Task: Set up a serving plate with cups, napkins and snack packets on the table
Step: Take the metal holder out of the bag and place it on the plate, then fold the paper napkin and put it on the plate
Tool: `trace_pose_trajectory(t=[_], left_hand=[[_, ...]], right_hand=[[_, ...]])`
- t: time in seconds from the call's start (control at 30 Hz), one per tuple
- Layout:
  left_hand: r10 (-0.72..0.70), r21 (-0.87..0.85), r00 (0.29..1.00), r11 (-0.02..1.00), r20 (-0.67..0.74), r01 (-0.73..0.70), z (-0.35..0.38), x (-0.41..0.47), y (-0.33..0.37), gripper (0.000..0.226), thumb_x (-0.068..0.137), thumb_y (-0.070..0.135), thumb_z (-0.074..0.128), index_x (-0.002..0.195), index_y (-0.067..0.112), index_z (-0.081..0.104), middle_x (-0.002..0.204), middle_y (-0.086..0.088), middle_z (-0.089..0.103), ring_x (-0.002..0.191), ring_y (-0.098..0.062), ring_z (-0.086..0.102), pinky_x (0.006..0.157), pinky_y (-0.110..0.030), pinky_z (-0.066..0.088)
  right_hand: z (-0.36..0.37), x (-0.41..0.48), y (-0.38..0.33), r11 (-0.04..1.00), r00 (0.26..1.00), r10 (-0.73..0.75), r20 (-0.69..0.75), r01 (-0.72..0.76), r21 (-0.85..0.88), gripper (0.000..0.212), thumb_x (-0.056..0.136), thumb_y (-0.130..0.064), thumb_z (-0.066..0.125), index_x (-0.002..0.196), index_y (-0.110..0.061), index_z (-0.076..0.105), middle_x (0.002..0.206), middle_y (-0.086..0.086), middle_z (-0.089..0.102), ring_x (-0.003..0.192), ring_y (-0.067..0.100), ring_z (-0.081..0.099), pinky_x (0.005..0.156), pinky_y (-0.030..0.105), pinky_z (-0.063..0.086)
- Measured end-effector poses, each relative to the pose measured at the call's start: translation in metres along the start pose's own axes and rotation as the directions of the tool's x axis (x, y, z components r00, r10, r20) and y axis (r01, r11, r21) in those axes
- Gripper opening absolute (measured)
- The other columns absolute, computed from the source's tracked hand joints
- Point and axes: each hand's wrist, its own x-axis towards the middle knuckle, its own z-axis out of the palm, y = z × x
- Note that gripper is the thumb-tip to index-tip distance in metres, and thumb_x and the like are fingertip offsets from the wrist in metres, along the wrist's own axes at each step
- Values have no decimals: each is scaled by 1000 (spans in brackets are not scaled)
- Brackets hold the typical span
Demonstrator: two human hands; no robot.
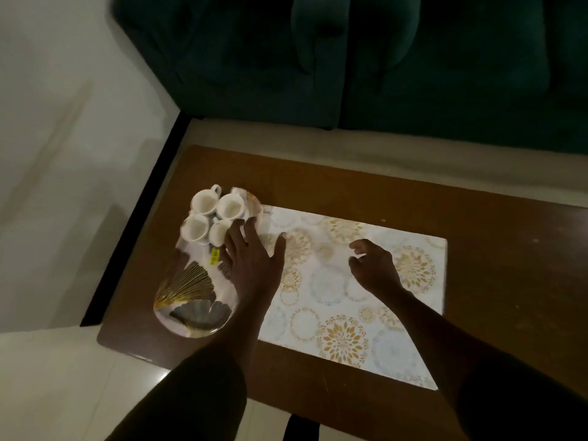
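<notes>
A white oval serving plate [191, 300] with gold and grey leaf patterns lies at the left end of the brown table [366, 192]. Several white cups [203, 200] stand close together on its far half. My left hand [251, 259] lies flat over the plate's right side, fingers spread, fingertips by the nearest cup [219, 232]. A small yellow tag or packet [215, 256] shows beside that hand. My right hand [374, 265] hovers above the patterned mat [334, 316], fingers loosely curled, holding nothing.
The white mat with gold and grey circles covers the table's middle. A dark green sofa [350, 58] stands just beyond the table's far edge. Pale floor tiles [63, 154] lie to the left and in front.
</notes>
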Motion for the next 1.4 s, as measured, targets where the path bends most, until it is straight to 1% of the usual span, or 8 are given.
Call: trace_pose_trajectory(t=[0.23, 0.37, 0.53, 0.63, 0.87, 1.13, 1.3, 1.4], left_hand=[[395, -240, 911, 902, 119, -360, 36, -31, 146, 38, 95, 36, 54, 126, 15, 52, 126, -7, 54, 118, -29, 52, 94, -44, 46], [489, -372, 822, 850, 292, -374, 68, -77, 237, 39, 95, 30, 58, 132, 18, 51, 133, -4, 52, 118, -25, 55, 88, -39, 52], [571, -399, 691, 816, 443, -418, 108, -146, 340, 49, 95, 34, 58, 140, 21, 46, 145, -6, 44, 128, -26, 49, 94, -34, 47], [605, -429, 618, 795, 502, -430, 129, -194, 396, 52, 95, 32, 59, 143, 22, 43, 150, -5, 40, 134, -26, 44, 102, -44, 48], [716, -531, 462, 698, 524, -479, 161, -288, 491, 49, 91, 23, 64, 138, 16, 49, 140, -8, 48, 125, -25, 51, 93, -33, 44], [731, -655, 358, 681, 581, -327, 194, -376, 565, 27, 90, 13, 64, 116, 16, 62, 89, -2, 63, 82, -21, 64, 77, -40, 57], [560, -584, 173, 795, 810, 165, 215, -432, 596, 26, 92, 8, 61, 116, 14, 56, 100, -17, 62, 84, -29, 68, 80, -45, 59], [479, -476, 52, 846, 876, 239, 226, -468, 606, 33, 93, 18, 63, 124, 15, 52, 115, -12, 60, 102, -27, 64, 85, -40, 56]], right_hand=[[-118, -24, 85, 996, 963, 88, -254, -81, 37, 44, 89, -14, 58, 132, -16, 50, 137, 8, 50, 115, 24, 55, 90, 33, 48], [-188, -50, 156, 978, 920, 209, -330, -194, 78, 54, 89, -15, 56, 141, -15, 41, 146, 9, 39, 132, 30, 42, 102, 48, 47], [-269, -100, 261, 944, 850, 328, -412, -315, 100, 52, 89, -17, 59, 137, -8, 44, 141, 14, 43, 130, 31, 41, 104, 41, 40], [-303, -137, 320, 909, 767, 414, -490, -373, 185, 49, 87, -16, 61, 134, -13, 48, 140, 12, 43, 128, 30, 43, 102, 39, 40], [-355, -202, 425, 792, 504, 604, -618, -469, 391, 50, 83, -13, 58, 132, -10, 47, 139, 13, 43, 129, 30, 42, 102, 38, 39], [-387, -242, 517, 626, 220, 762, -608, -487, 609, 53, 87, -22, 60, 134, -7, 41, 141, 15, 39, 130, 34, 38, 101, 43, 40], [-405, -245, 557, 574, 174, 810, -560, -430, 697, 54, 85, -21, 62, 132, -7, 39, 137, 15, 41, 125, 33, 44, 101, 42, 41], [-409, -245, 572, 538, 172, 840, -514, -388, 749, 51, 83, -20, 64, 128, -8, 42, 130, 14, 50, 118, 31, 51, 98, 46, 48]])
